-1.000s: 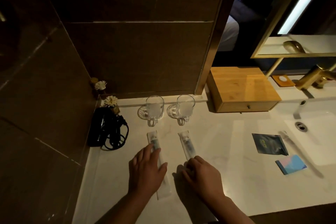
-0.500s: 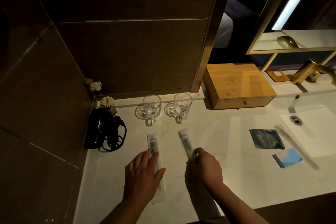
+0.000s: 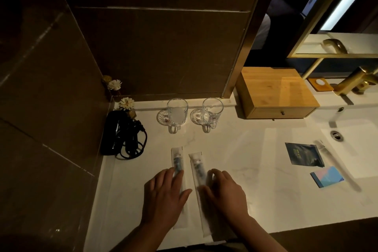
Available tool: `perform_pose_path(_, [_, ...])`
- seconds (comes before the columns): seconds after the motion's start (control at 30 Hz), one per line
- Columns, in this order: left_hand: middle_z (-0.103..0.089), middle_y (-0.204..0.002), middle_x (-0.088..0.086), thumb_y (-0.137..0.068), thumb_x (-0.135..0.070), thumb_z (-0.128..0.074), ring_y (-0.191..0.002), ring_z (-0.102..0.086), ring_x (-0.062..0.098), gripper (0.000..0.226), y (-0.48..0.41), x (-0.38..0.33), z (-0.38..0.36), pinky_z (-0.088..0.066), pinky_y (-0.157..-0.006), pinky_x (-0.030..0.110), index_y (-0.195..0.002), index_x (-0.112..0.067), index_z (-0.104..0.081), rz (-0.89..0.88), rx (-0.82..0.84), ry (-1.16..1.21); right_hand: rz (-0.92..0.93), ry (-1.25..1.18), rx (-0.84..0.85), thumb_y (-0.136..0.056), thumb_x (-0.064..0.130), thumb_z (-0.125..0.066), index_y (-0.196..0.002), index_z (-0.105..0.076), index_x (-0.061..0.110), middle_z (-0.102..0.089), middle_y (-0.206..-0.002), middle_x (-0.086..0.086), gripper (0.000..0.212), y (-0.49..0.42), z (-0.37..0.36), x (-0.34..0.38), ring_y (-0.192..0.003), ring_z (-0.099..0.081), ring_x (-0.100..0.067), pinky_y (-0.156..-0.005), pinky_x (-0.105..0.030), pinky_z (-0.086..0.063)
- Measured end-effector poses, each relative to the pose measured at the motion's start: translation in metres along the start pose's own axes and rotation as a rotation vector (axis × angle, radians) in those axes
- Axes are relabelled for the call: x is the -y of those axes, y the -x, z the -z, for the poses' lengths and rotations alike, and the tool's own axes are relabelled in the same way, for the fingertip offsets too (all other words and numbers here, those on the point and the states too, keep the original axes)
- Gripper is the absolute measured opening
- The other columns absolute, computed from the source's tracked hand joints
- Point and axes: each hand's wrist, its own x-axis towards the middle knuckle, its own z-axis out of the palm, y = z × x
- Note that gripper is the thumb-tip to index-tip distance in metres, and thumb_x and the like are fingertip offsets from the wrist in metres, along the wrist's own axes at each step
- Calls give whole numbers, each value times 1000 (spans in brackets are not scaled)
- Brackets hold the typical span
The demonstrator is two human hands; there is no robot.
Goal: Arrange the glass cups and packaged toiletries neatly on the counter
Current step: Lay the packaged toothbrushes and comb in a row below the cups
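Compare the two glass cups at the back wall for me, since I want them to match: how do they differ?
The left glass cup looks cloudy white inside, while the right glass cup looks clear. The left cup stands nearer the black hair dryer; the right cup stands nearer the wooden drawer box. Both are upright, sit on clear coasters, and turn their handles toward the person.

My left hand (image 3: pixel 163 196) lies flat on one packaged toothbrush (image 3: pixel 177 161); my right hand (image 3: pixel 223 192) rests beside a second packet (image 3: pixel 197 166), two glass cups (image 3: pixel 177 111) standing behind on the white counter (image 3: pixel 255 170).
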Motion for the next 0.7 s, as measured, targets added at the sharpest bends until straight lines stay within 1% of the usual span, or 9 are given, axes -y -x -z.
perform_pose_path(0.07, [-62,-137,2,-90,-67,-34,-124,-56,25,63,0,0,1,-49,-93,45,-137,-29,-52,3,10,-2,16,62,-44,-82,62,-58,-110,-53,33,-60,-97,9,40,-5,0,8,-66,-53,-9,-54,-19,-40])
perform_pose_path(0.13, [-63,-135,3,-89,-66,-34,-121,-57,25,63,2,0,1,-49,-91,44,-136,-28,-53,5,15,-7,-1,39,-36,-83,57,-60,-104,-56,30,-62,-92,7,34,-11,-1,17,-66,-54,-11,-52,-20,-37])
perform_pose_path(0.23, [-66,-131,5,-89,-65,-33,-117,-60,26,64,5,0,1,-51,-89,45,-134,-26,-56,-6,18,-28,-94,-34,20,-86,39,-63,-109,-60,21,-70,-97,-2,28,-22,-6,25,-76,-64,-19,-57,-24,-44])
perform_pose_path(0.33, [-68,-127,5,-89,-65,-32,-114,-63,26,64,7,0,1,-53,-88,45,-131,-25,-60,0,17,-34,-153,-94,21,-86,27,-65,-106,-60,18,-72,-97,-5,23,-25,-3,24,-76,-64,-20,-58,-26,-48])
perform_pose_path(0.4, [-68,-127,4,-91,-62,-31,-114,-62,25,61,8,1,0,-52,-89,44,-130,-26,-60,-9,4,-21,-163,-112,-40,-85,24,-65,-107,-57,18,-70,-92,-4,24,-23,2,18,-70,-61,-19,-58,-28,-50])
perform_pose_path(0.5, [-68,-123,1,-92,-56,-34,-109,-62,22,54,8,3,1,-52,-87,42,-128,-26,-60,-2,-31,38,-91,-81,-73,-85,28,-66,-115,-54,21,-68,-95,-2,33,-20,5,12,-69,-58,-17,-54,-22,-42])
perform_pose_path(0.6, [-66,-117,-2,-91,-55,-37,-104,-61,19,50,8,3,0,-51,-85,39,-128,-27,-57,10,-73,85,0,-129,-8,-81,41,-71,-125,-53,24,-65,-101,0,50,-12,0,15,-81,-61,-17,-64,-23,-45])
perform_pose_path(0.63, [-65,-118,-2,-91,-55,-38,-105,-60,19,49,8,3,0,-50,-86,39,-128,-28,-56,6,-79,92,15,-146,10,-81,42,-70,-128,-52,26,-64,-102,1,53,-9,-3,16,-82,-61,-16,-67,-24,-48])
perform_pose_path(0.7, [-64,-120,-2,-91,-55,-40,-109,-59,20,49,9,3,-2,-49,-88,40,-129,-30,-57,1,-81,93,40,-142,36,-84,34,-67,-128,-54,27,-65,-102,3,46,-5,-7,17,-81,-61,-14,-68,-18,-46])
